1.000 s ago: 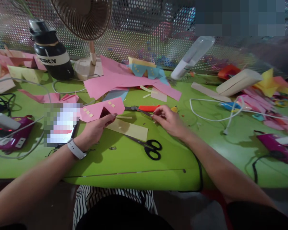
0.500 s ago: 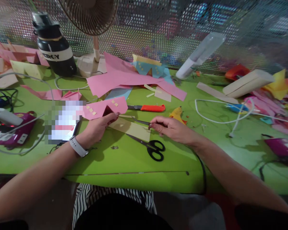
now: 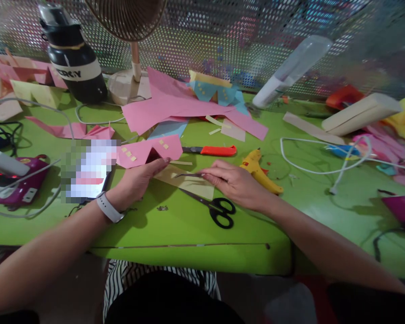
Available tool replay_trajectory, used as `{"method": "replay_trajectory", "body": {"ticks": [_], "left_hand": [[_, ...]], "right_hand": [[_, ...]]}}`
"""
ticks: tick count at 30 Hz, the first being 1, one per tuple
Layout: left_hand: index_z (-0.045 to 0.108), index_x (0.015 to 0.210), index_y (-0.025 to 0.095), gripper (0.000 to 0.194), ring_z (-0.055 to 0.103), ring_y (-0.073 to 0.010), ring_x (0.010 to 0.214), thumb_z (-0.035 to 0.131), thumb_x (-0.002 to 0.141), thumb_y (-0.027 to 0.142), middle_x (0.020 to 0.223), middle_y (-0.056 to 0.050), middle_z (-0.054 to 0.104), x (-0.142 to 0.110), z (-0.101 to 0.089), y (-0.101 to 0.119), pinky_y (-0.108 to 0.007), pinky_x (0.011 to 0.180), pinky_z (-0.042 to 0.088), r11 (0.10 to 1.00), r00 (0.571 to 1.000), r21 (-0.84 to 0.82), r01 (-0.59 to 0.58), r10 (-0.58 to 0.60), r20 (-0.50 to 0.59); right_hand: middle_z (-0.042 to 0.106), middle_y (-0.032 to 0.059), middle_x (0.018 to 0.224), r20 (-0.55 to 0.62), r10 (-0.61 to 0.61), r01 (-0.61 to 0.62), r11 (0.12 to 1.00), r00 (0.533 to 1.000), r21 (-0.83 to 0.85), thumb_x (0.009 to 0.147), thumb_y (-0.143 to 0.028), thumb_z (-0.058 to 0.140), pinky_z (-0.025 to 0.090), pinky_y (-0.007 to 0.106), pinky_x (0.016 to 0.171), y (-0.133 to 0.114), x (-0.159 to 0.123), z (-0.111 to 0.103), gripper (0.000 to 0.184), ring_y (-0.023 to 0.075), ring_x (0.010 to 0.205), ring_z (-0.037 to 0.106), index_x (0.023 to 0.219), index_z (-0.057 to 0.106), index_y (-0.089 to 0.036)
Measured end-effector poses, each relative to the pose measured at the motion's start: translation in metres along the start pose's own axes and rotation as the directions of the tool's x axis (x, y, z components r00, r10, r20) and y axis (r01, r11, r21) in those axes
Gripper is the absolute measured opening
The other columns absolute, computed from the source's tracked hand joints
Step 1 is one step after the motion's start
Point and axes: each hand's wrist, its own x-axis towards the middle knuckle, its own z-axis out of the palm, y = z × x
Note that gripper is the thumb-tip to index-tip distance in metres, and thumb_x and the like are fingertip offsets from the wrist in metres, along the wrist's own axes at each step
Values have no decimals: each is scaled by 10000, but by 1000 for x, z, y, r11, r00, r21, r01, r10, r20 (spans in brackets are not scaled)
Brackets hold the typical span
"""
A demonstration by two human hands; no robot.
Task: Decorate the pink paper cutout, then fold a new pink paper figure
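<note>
My left hand [image 3: 140,180] pinches the lower edge of a pink paper cutout [image 3: 137,153] with a notch in its bottom edge and small pale yellow squares stuck on both sides. In my right hand [image 3: 232,182] is a pair of thin dark tweezers [image 3: 189,175], its tip pointing left over a pale yellow paper strip [image 3: 202,186] on the table. Black-handled scissors [image 3: 219,211] lie just below, their blades partly against the strip. A narrow yellow paper sliver [image 3: 182,163] rests above it. Beyond my right hand is a yellow glue gun [image 3: 258,171], partly hidden by that hand.
An orange cutter knife [image 3: 218,150] lies beyond the cutout. Left are a lit phone [image 3: 91,175], a purple power strip [image 3: 27,184] and a black bottle [image 3: 76,67]. Pink paper sheets [image 3: 175,105], a fan [image 3: 128,83] and a clear bottle [image 3: 293,69] stand or lie behind. A white cable [image 3: 310,170] loops right.
My right hand has shifted slightly, and the tweezers now point more level to the left, with a curved tip showing over the yellow strip. My left hand still holds the pink cutout.
</note>
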Motion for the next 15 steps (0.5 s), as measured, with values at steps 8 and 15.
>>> {"method": "replay_trajectory", "body": {"ticks": [8, 15], "left_hand": [[691, 863, 174, 228, 644, -243, 996, 819, 694, 258, 1005, -70, 701, -1, 0, 0, -388, 922, 490, 1000, 1000, 25, -18, 18, 6], [677, 871, 166, 262, 644, -257, 1001, 827, 683, 270, 1003, -78, 704, 2, -4, -4, -399, 922, 489, 999, 1000, 48, -19, 18, 13]], "right_hand": [[687, 86, 978, -77, -32, 31, 999, 997, -17, 1011, -359, 468, 509, 347, 720, -1, 0, 9, 257, 211, 844, 652, 1032, 665, -194], [701, 97, 976, -96, -123, 117, 991, 988, -66, 1011, -297, 474, 518, 328, 713, -3, 2, 18, 247, 204, 841, 666, 1040, 676, -158]]}}
